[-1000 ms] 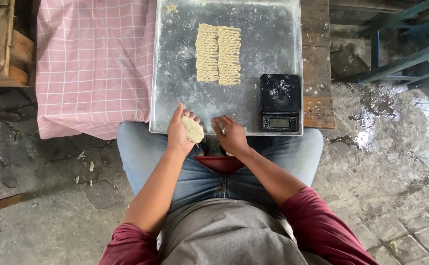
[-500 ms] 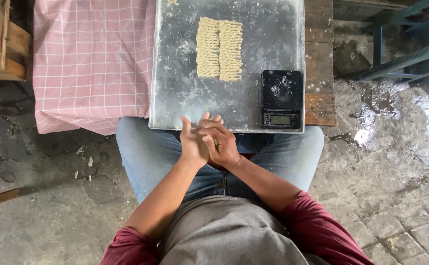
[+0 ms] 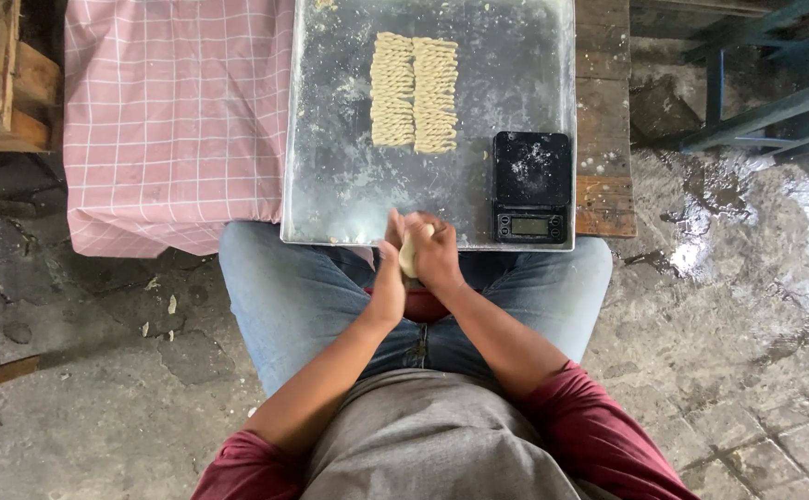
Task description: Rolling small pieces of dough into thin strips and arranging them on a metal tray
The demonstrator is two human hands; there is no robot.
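Metal tray [image 3: 349,185], floured, 1 pc, on table at 12 o'clock; pink checked cloth [image 3: 173,120] at 10, 1 pc. Black digital scale [image 3: 532,185] at 1 o'clock on tray, 1 pc. Twisted dough sticks [image 3: 414,93], 2 rows, exact count unclear. Left hand [image 3: 388,278] and right hand [image 3: 437,255] pressed together w/ dough lump [image 3: 409,256] between palms, just off tray's near edge. Step, judged: rolling lump into shape; next move prob. needs even palm pressure.

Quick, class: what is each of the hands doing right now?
Left hand: pressed flat against the piece of dough, palm inward.
Right hand: closed over the same piece of dough from the other side.
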